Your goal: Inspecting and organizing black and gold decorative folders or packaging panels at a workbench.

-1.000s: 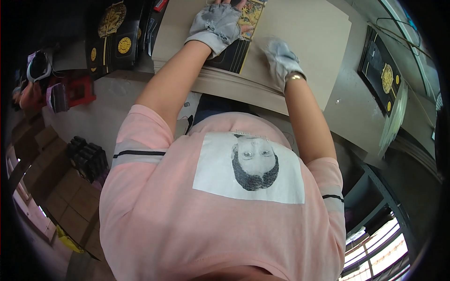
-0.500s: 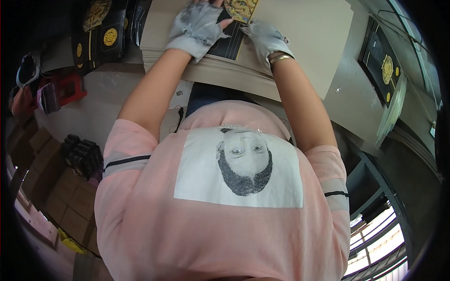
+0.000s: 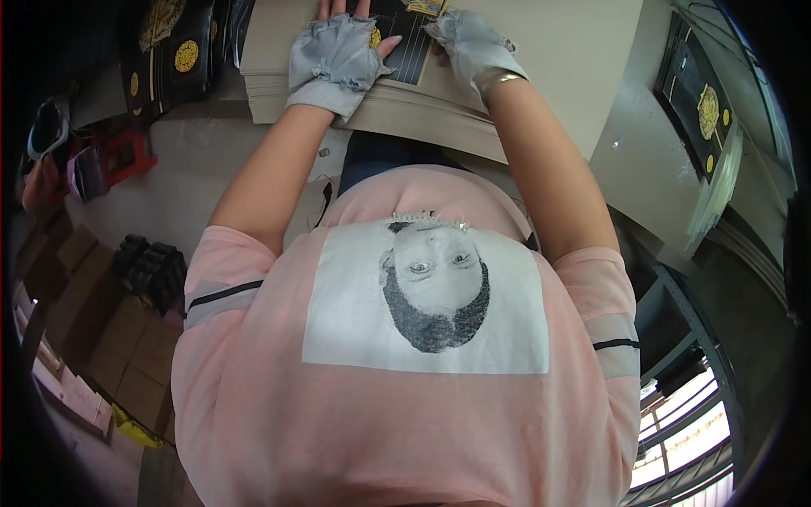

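A black sheet with thin gold lines and a gold emblem [image 3: 411, 51] lies on a thick stack of grey-beige board [image 3: 557, 80]. My left hand [image 3: 338, 63], in a worn grey fingerless glove, rests flat over the sheet's left side with fingers spread and thumb out. At the sheet's right edge is my right hand [image 3: 473, 46], gloved the same way. Its fingers are curled in and partly hidden by the glove; whatever they pinch is too small to make out. A patterned gold panel [image 3: 427, 7] shows between the hands, cut off by the upper picture edge.
Black-and-gold printed pieces [image 3: 169, 59] stand to the left of the stack. Another black-and-gold panel [image 3: 697, 101] lies on the right, with pale sheets [image 3: 716, 190] beside it. A red stool [image 3: 127, 160] and cardboard boxes [image 3: 127, 355] are at the left.
My left hand has slid nearer and to the left, uncovering more of the black sheet and its gold emblem. My right hand stays by the sheet's right edge. The whole view has shifted slightly.
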`<action>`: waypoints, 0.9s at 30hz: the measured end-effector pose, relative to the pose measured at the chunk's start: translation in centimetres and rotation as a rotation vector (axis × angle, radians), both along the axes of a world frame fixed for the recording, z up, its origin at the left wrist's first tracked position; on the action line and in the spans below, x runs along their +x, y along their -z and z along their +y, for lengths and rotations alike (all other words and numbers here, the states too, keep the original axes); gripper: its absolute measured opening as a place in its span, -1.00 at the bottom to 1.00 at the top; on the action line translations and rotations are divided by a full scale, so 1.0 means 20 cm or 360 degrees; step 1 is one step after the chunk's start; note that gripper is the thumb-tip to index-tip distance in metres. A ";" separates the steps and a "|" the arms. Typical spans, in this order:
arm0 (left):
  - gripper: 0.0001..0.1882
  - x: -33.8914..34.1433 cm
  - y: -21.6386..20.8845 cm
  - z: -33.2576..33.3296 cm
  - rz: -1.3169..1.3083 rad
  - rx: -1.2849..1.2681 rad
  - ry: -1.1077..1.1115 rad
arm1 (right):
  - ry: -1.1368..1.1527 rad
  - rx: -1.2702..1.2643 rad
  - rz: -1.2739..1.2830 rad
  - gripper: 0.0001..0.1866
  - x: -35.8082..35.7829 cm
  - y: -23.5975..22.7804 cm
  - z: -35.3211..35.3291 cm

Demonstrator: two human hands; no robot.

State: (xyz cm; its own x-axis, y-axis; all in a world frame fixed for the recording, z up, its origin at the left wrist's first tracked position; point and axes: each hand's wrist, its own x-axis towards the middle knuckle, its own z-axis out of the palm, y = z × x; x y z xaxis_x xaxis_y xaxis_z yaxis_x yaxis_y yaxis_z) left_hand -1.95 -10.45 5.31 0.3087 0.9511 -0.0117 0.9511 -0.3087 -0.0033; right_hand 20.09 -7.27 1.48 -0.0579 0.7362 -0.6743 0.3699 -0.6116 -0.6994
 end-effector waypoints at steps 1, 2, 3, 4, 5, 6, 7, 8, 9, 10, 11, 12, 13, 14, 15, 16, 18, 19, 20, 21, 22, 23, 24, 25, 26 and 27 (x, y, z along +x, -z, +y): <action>-0.03 0.00 0.01 0.00 0.0017 -0.0013 0.0019 | -0.0308 0.0045 -0.0325 -0.60 0.01 -0.06 0.00; -0.03 0.00 0.01 0.00 -0.0007 0.0019 0.0005 | -0.0609 0.0091 -0.0648 -0.58 0.02 -0.12 0.00; -0.02 0.00 0.02 0.00 -0.0032 0.0050 -0.0001 | -0.0584 0.0399 -0.0733 -0.68 -0.01 -0.13 -0.01; -0.01 0.00 0.02 0.00 -0.0060 0.0081 -0.0004 | -0.0655 0.0425 -0.0742 -0.69 -0.02 -0.15 0.00; -0.01 0.00 0.03 0.00 -0.0067 0.0075 -0.0021 | -0.0724 0.0456 -0.0756 -0.69 -0.03 -0.14 0.01; -0.01 0.00 0.03 0.00 -0.0076 0.0068 -0.0041 | -0.0796 0.0485 -0.0773 -0.70 -0.03 -0.12 0.02; 0.00 0.01 0.04 0.00 -0.0086 0.0059 -0.0067 | -0.1434 0.0775 -0.0998 -0.71 -0.05 -0.09 0.03; 0.00 0.01 0.04 0.00 -0.0056 0.0057 -0.0067 | -0.1373 0.0825 -0.0997 -0.71 -0.04 -0.07 0.02; 0.00 0.02 0.03 0.00 -0.0024 0.0057 -0.0068 | -0.1310 0.0877 -0.0997 -0.71 -0.04 -0.05 0.02; 0.00 0.02 0.03 0.00 0.0010 0.0059 -0.0069 | -0.1246 0.0931 -0.0995 -0.71 -0.04 -0.04 0.01; 0.00 0.02 0.02 0.00 0.0035 0.0050 -0.0071 | -0.0908 0.0676 -0.0798 -0.69 -0.03 -0.04 0.00; 0.00 0.03 0.02 0.00 0.0028 0.0042 -0.0069 | -0.0792 0.0629 -0.0776 -0.68 -0.02 -0.05 -0.01; 0.00 0.03 0.01 0.00 0.0023 0.0031 -0.0067 | -0.0677 0.0581 -0.0751 -0.67 -0.02 -0.06 -0.02; 0.00 0.02 0.01 0.00 0.0019 0.0018 -0.0068 | -0.0565 0.0530 -0.0722 -0.66 -0.02 -0.09 -0.03; 0.00 0.02 0.02 0.00 0.0020 0.0033 -0.0061 | -0.0567 0.0544 -0.0697 -0.65 -0.02 -0.11 -0.03; -0.01 0.02 0.03 0.00 0.0021 0.0048 -0.0055 | -0.0570 0.0559 -0.0673 -0.65 -0.02 -0.14 -0.04; -0.01 0.00 0.06 0.01 0.0015 0.0065 -0.0044 | -0.0522 0.0571 -0.0651 -0.64 -0.03 -0.20 -0.05; -0.02 -0.01 0.09 0.01 0.0009 0.0064 -0.0040 | -0.0472 0.0566 -0.0650 -0.64 -0.04 -0.22 -0.06; -0.03 -0.02 0.11 0.01 0.0002 0.0064 -0.0038 | -0.0424 0.0563 -0.0651 -0.64 -0.05 -0.24 -0.07; 0.00 -0.04 0.14 0.03 -0.0028 0.0109 0.0000 | -0.0359 0.0595 -0.0655 -0.63 -0.05 -0.26 -0.10; 0.02 -0.05 0.16 0.04 -0.0059 0.0156 0.0037 | -0.0297 0.0628 -0.0659 -0.61 -0.05 -0.28 -0.15; 0.05 -0.06 0.17 0.05 -0.0090 0.0209 0.0068 | -0.0239 0.0668 -0.0664 -0.58 -0.06 -0.29 -0.18; 0.05 -0.07 0.18 0.05 -0.0080 0.0225 0.0073 | -0.0270 0.0994 -0.0873 -0.54 -0.07 -0.29 -0.21; 0.05 -0.08 0.18 0.05 -0.0065 0.0239 0.0073 | -0.0300 0.1323 -0.1073 -0.49 -0.08 -0.28 -0.23; 0.05 -0.08 0.18 0.04 -0.0045 0.0244 0.0076 | -0.0321 0.1646 -0.1263 -0.43 -0.10 -0.27 -0.25; -0.04 -0.07 0.18 0.03 -0.0169 0.0296 0.0122 | -0.0671 0.1582 -0.1266 -0.33 -0.11 -0.26 -0.27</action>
